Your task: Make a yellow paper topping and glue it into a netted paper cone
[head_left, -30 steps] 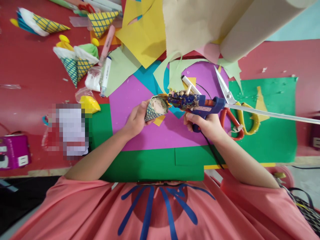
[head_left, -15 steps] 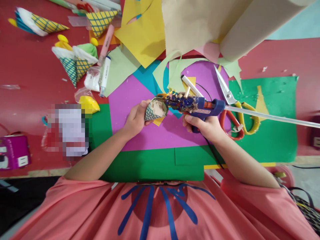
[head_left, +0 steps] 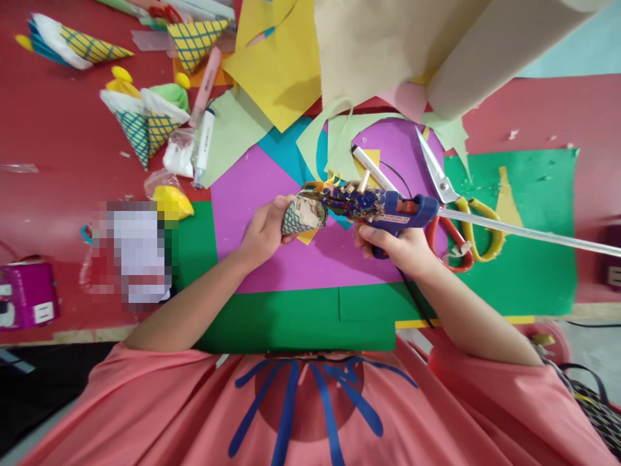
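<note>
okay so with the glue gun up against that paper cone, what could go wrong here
The glue gun nozzle sits at the paper cone rim, close to the left hand fingers, so hot glue could burn them. The right hand holds the gun with a long glue stick jutting out, which may snag. Open scissors lie beside that wrist.

The paper cone point(head_left: 299, 217) in the left hand's fingers point(head_left: 272, 217) is teal-blue with a dark criss-cross lattice, its filling pale tan. The glue gun point(head_left: 388, 208) in the right hand's fingers point(head_left: 376, 234) is blue with an orange band, its front crusted with speckled scraps. Under both hands lies a magenta sheet point(head_left: 272, 259), with a green sheet point(head_left: 291, 320) nearer the person. Just beyond the right hand's fingers, scissors point(head_left: 460, 226) have red and yellow handles. Far off past the left hand's fingers, cones point(head_left: 145, 126) show yellow and teal lattices on the red counter point(head_left: 58, 149).
</note>
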`<state>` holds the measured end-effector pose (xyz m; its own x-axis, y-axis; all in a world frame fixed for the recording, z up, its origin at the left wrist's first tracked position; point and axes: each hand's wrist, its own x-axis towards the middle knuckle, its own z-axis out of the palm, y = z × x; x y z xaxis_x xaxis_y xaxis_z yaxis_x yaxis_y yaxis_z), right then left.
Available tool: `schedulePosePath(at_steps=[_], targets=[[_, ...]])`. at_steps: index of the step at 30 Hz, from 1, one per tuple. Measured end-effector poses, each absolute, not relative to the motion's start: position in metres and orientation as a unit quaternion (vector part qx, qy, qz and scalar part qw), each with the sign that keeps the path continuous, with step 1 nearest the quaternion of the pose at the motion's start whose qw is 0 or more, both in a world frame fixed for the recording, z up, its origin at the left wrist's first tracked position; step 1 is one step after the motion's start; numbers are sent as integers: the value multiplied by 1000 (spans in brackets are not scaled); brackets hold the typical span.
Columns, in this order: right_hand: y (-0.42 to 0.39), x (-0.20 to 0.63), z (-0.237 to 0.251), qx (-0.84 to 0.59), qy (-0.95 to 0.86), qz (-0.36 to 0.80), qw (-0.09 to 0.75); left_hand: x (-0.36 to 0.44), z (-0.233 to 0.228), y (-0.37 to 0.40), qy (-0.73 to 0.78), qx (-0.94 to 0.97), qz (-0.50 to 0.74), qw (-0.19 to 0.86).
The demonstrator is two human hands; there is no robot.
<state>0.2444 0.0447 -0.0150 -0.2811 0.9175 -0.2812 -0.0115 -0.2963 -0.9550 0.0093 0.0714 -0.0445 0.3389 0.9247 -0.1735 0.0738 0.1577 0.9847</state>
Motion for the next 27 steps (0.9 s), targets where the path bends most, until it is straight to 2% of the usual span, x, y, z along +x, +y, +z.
schedulePosePath(at_steps=[12, 27], targets=[[45, 243, -17, -503, -451, 625, 391, 9, -50, 73, 498, 566, 409, 515], [46, 243, -18, -531, -437, 608, 397, 7, -56, 73, 498, 576, 443, 474]])
